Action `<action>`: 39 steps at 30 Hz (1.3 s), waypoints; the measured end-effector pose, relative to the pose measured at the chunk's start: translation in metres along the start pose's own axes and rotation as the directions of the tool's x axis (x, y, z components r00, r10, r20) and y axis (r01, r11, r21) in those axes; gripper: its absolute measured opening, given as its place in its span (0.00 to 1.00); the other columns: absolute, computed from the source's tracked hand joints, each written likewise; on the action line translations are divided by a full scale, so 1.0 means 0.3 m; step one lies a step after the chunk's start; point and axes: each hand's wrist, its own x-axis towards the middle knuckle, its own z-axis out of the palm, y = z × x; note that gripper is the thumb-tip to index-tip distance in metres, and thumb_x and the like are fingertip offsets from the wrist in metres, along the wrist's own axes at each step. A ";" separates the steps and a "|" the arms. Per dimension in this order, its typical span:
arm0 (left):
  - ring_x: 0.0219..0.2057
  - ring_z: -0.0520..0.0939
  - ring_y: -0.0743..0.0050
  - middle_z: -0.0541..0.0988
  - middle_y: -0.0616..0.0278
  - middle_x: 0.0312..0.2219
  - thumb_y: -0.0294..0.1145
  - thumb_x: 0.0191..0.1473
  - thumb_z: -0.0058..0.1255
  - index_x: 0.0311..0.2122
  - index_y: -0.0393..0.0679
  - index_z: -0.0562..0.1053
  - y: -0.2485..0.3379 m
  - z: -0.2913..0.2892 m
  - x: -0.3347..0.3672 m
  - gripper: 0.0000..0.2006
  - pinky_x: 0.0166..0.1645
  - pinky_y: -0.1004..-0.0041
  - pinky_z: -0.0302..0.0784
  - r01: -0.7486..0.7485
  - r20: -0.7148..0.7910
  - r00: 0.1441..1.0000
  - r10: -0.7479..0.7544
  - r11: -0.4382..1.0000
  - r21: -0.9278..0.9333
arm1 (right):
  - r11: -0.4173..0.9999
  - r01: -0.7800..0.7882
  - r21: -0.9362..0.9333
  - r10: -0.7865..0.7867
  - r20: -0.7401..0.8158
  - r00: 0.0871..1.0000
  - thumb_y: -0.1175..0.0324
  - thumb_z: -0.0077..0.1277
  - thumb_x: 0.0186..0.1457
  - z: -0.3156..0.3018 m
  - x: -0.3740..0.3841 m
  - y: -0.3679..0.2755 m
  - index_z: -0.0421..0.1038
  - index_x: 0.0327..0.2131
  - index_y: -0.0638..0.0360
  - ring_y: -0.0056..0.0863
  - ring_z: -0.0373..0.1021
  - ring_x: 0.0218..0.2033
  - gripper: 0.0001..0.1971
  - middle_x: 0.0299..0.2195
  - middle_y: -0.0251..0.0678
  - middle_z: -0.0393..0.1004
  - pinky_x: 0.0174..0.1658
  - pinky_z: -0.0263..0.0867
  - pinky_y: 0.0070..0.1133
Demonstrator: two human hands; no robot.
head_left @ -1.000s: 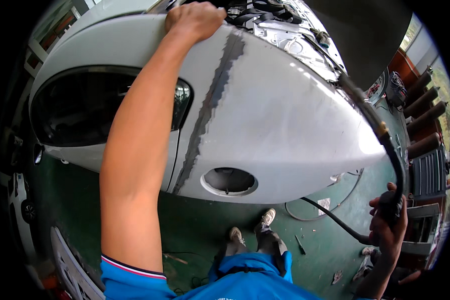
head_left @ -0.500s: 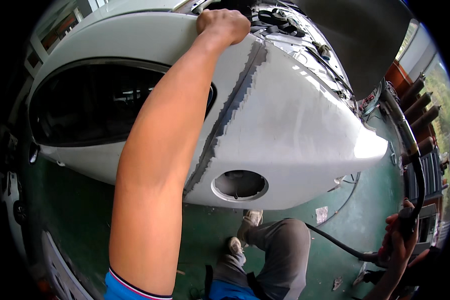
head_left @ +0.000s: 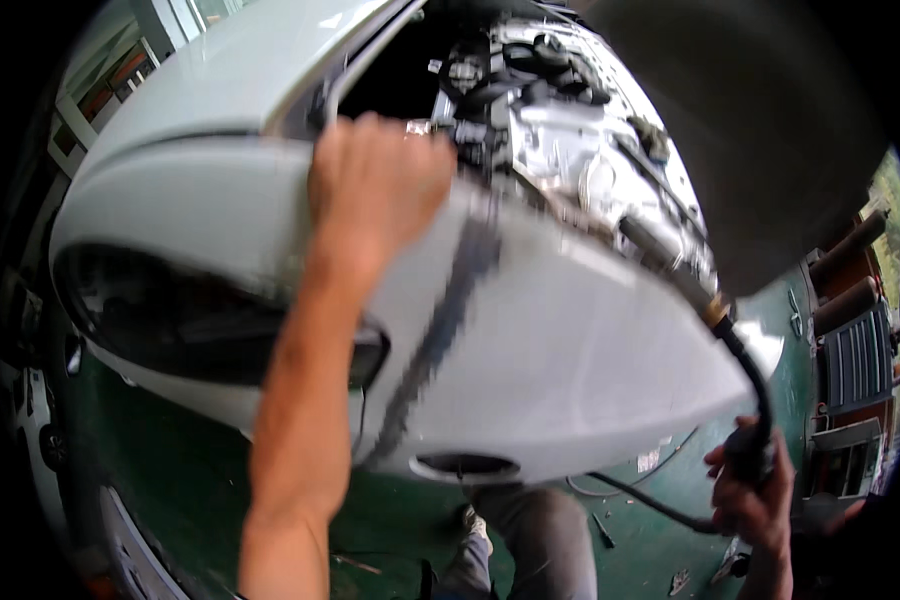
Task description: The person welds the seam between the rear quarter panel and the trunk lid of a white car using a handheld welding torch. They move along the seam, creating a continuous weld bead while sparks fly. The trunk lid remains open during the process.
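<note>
Right hand (head_left: 755, 500): well to the right of the grey band (head_left: 435, 345); its fingers are wrapped round the black handle of the torch.
Torch (head_left: 715, 310): right of the grey band, with a bent neck and a long front end that leans up toward the band's top. It looks like a welding torch. I can't tell if its tip touches anything.
Hose (head_left: 655, 508): black, low down, to the right of the grey band.
Left hand (head_left: 380, 180): just left of the grey band's top end, at the edge of the white side panel (head_left: 580, 330). The fingers bend out of sight and the hand is blurry, so I can't tell if it grips.
White side panel: on both sides of the grey band, which runs down it at a slant.
Round hole (head_left: 465, 467): near the band's bottom end, on its right.
Knee (head_left: 550, 530): lower than the grey band, to its right.
Metal bay (head_left: 540, 150): past the band's top end, with dark straps (head_left: 545, 75) in it.
Step now: I think this is a getting-in-place step, one hand at the edge and the torch held up.
Next move: I'd say it calls for a firm hold, a loose hose and slow aim.
</note>
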 end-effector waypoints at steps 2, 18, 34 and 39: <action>0.32 0.77 0.54 0.78 0.57 0.24 0.37 0.61 0.47 0.22 0.44 0.74 0.037 -0.020 -0.018 0.15 0.43 0.58 0.69 0.164 -0.004 0.986 -0.168 0.968 -0.188 | 0.994 -0.088 -0.057 0.091 0.043 0.995 0.79 0.53 0.42 -0.026 0.059 -0.042 0.57 0.59 0.63 0.25 0.73 0.31 0.36 0.37 0.44 0.77 0.41 0.72 0.25; 0.32 0.71 0.55 0.69 0.59 0.25 0.37 0.54 0.53 0.25 0.44 0.69 0.032 -0.102 0.125 0.11 0.51 0.55 0.66 0.380 0.434 0.875 -0.214 0.859 -0.342 | 0.918 -0.036 -0.394 0.104 0.151 0.983 0.77 0.57 0.48 0.037 0.206 -0.391 0.58 0.56 0.69 0.26 0.75 0.35 0.31 0.40 0.42 0.79 0.43 0.72 0.25; 0.37 0.72 0.56 0.70 0.57 0.30 0.33 0.52 0.57 0.35 0.41 0.73 -0.063 -0.155 0.185 0.09 0.53 0.56 0.63 0.448 0.671 0.741 -0.004 0.747 -0.491 | 0.769 -0.212 -0.604 0.340 0.106 0.934 0.70 0.61 0.48 0.152 0.156 -0.843 0.59 0.57 0.67 0.32 0.77 0.36 0.34 0.39 0.42 0.81 0.44 0.72 0.27; 0.37 0.72 0.56 0.71 0.58 0.30 0.34 0.52 0.57 0.36 0.41 0.74 -0.064 -0.157 0.189 0.09 0.52 0.56 0.63 0.443 0.681 0.732 0.008 0.755 -0.484 | 0.686 -0.229 -0.690 0.437 0.140 0.888 0.68 0.62 0.48 0.176 0.249 -0.921 0.61 0.57 0.63 0.37 0.78 0.36 0.33 0.38 0.44 0.80 0.44 0.72 0.28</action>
